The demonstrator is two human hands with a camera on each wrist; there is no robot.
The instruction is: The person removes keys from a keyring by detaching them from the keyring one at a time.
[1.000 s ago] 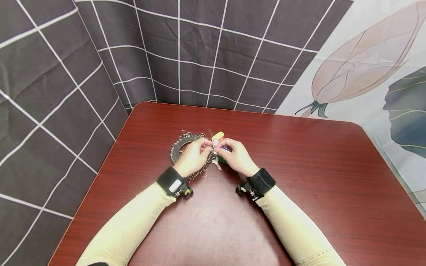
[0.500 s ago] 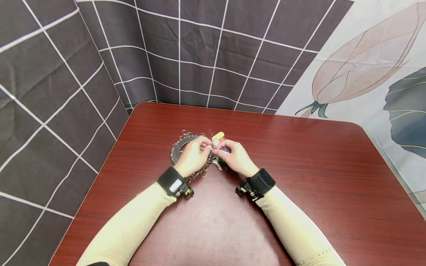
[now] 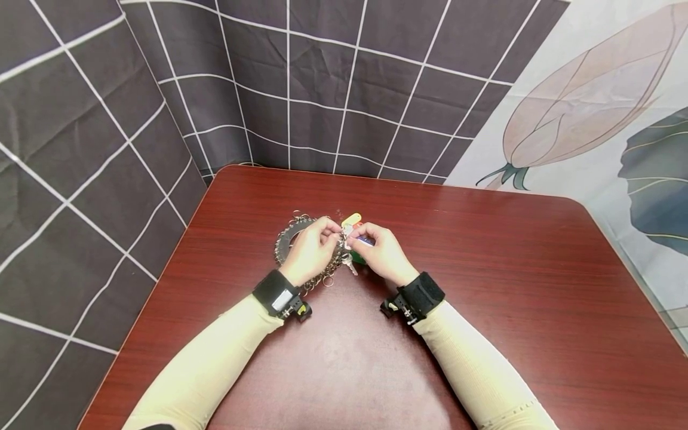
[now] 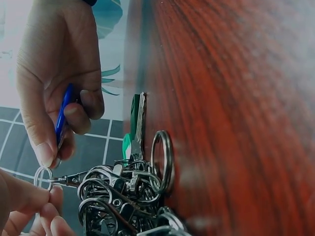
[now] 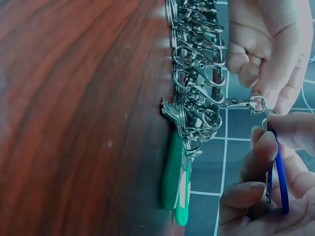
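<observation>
My left hand (image 3: 312, 248) pinches a small metal split ring (image 4: 50, 178) between thumb and fingers. A swivel clasp (image 5: 238, 103) links that split ring to a large key ring (image 3: 280, 243) crowded with clasps and loops, lying on the table. Facing it, my right hand (image 3: 384, 251) holds a blue key tag (image 5: 282, 177), its thumb and fingertip right at the split ring. A key hangs beside the blue tag, mostly hidden by the right fingers. The hands nearly meet at the right side of the large ring.
On the large ring hang green tags (image 5: 172, 172), a yellow tag (image 3: 352, 219) and a silver key (image 3: 350, 266). They lie on the reddish-brown table (image 3: 510, 286). A dark checked curtain (image 3: 322, 77) stands behind the table's far edge.
Both hands keep almost the same place and hold. The fingertips shift slightly at the split ring, and the blue tag turns a little in the right hand.
</observation>
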